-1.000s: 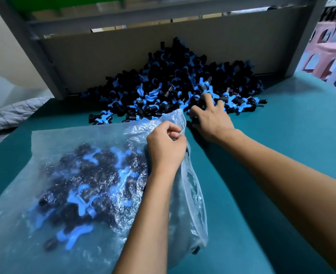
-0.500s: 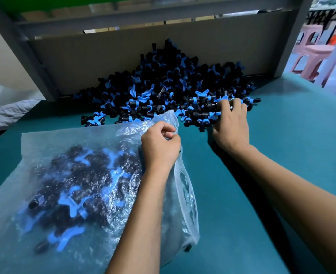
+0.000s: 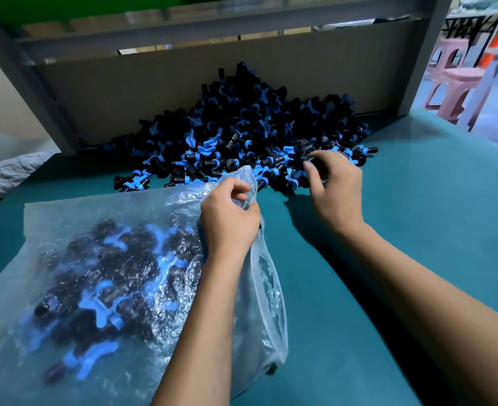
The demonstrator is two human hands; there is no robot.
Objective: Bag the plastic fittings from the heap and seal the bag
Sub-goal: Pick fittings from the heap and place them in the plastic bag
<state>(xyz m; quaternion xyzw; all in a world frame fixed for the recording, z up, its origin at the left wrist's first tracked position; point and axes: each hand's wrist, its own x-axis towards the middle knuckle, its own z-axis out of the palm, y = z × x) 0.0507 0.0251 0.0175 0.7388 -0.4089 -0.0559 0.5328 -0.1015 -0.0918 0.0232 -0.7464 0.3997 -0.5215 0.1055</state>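
A heap of black and blue plastic fittings (image 3: 242,133) lies against the back board of the teal table (image 3: 403,230). A clear plastic bag (image 3: 95,230), partly filled with fittings, lies at the front left with its mouth facing right. My left hand (image 3: 227,221) grips the upper lip of the bag's mouth and holds it lifted. My right hand (image 3: 334,191) sits at the heap's near right edge, its fingers curled around a few fittings (image 3: 315,165).
A grey board and metal frame (image 3: 271,68) close off the back of the table. Pink and orange plastic stools (image 3: 458,77) stand beyond the right edge. Grey cloth (image 3: 5,171) lies off the left side.
My right hand has pulled back slightly from the heap and curled its fingers around fittings. My left hand keeps holding the bag's lip.
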